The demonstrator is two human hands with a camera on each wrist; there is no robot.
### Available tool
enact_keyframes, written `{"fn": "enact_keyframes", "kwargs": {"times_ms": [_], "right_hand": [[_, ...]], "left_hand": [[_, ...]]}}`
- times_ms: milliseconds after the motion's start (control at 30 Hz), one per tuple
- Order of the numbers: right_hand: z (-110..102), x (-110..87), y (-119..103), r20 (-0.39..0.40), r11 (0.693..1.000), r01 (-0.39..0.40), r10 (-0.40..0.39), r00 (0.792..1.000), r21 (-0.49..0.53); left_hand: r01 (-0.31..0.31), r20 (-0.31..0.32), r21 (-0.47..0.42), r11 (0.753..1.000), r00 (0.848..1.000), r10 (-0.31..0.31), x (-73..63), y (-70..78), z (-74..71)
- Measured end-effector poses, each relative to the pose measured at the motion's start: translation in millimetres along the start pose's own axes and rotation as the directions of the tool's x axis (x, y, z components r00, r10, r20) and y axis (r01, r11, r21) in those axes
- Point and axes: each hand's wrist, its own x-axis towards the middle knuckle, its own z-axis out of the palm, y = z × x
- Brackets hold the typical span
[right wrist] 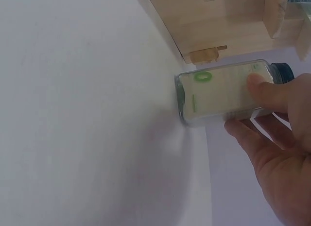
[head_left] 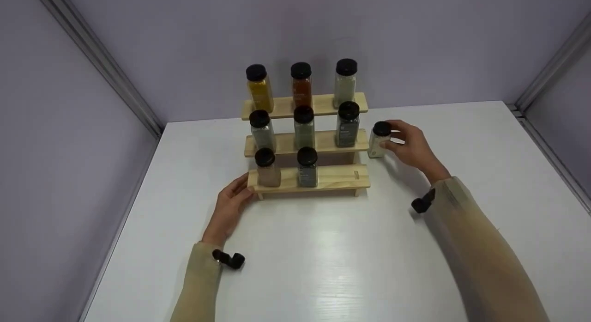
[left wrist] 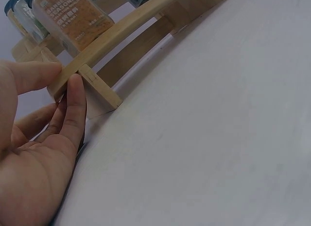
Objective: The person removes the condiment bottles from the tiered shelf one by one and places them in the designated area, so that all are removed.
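A three-tier wooden spice rack [head_left: 341,174] stands on the white table. At the left end of its lowest tier, my left hand [head_left: 229,205] pinches the board between thumb and fingers. In the left wrist view, the thumb lies on the board's top and the fingertips are under it. My right hand [head_left: 411,148] holds a black-capped spice jar [head_left: 377,148] with pale contents, just right of the rack. Its thumb and fingers grip opposite sides of the jar [right wrist: 223,90] near the cap. Whether the jar's base touches the table, I cannot tell.
Three jars stand on the top tier, including a yellow jar [head_left: 261,93] and a red jar [head_left: 302,91]. The middle tier bears three more. On the lowest tier are a barbecue seasoning jar [left wrist: 73,22] and a dark jar [head_left: 308,172]. Behind rises a pale wall [head_left: 184,58].
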Motion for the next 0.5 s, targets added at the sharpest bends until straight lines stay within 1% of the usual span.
{"fn": "enact_keyframes", "kwargs": {"times_ms": [133,233,367,500], "right_hand": [[0,0.6,1,-0.012,1.0,0.021,-0.021,1.0,0.02],[-2,0.4,0,-0.019,1.0,0.002,-0.002,1.0,0.03],[-5,-1.3,-9,-0.022,0.999,-0.038,0.039,0.999,0.029],[-11,-2.9,-19,-0.057,0.999,-0.03,0.032,0.998,0.042]], "left_hand": [[-0.011,0.02,-0.001,1.0,1.0,0.011,0.1,-0.3,-0.4],[-0.011,0.021,0.007,1.0,1.0,0.011,0.5,-0.8,-0.1],[-0.01,0.02,0.021,1.0,1.0,0.01,1.8,-0.9,-0.4],[-0.009,0.016,0.023,1.0,1.0,0.009,3.2,0.0,-0.7]]}}
